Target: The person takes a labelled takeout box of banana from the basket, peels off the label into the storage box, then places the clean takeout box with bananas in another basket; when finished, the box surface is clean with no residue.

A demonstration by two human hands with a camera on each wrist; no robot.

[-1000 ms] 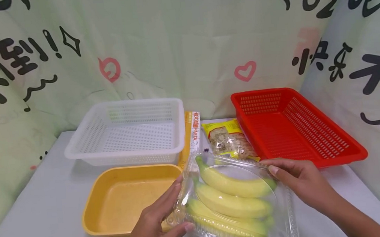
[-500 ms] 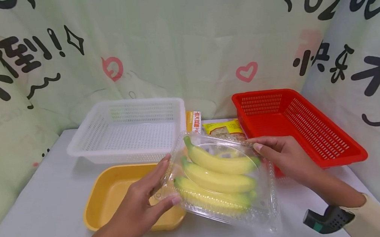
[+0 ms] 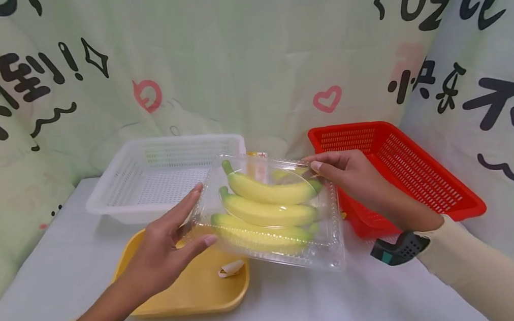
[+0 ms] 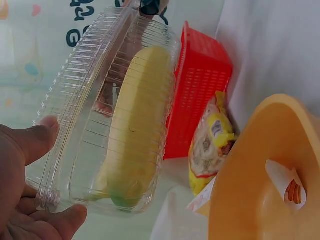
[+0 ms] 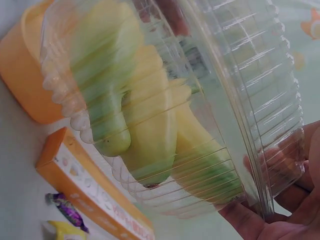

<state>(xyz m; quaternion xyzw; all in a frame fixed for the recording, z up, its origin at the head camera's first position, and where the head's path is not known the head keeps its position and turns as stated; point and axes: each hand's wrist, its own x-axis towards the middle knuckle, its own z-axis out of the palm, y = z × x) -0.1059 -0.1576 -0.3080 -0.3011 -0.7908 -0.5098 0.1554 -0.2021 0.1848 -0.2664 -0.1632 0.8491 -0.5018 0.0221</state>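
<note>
A clear plastic clamshell box (image 3: 333,243) with several yellow bananas (image 3: 273,215) inside is held up in the air, its lid tilted toward the head camera. My left hand (image 3: 161,253) grips its left edge, thumb in front and fingers at the side. At the upper right corner, my right hand (image 3: 352,180) pinches the rim. Green banana ends show through the ribbed wall in the right wrist view. Below the box's left part is a yellow basin (image 3: 196,303), where a small white wrapped piece (image 3: 231,269) lies; its kind is unclear.
A white basket (image 3: 114,211) stands at the back left, a red basket (image 3: 424,186) at the back right. Between them are an orange pasta box (image 5: 92,182), a yellow food bag (image 4: 207,145) and a purple-wrapped candy (image 5: 70,210). A printed curtain (image 3: 229,56) hangs behind.
Both hands have raised the banana box and moved it left, away from the near edge. It now hides most of the pasta box and food bag. The white piece in the basin has become visible.
</note>
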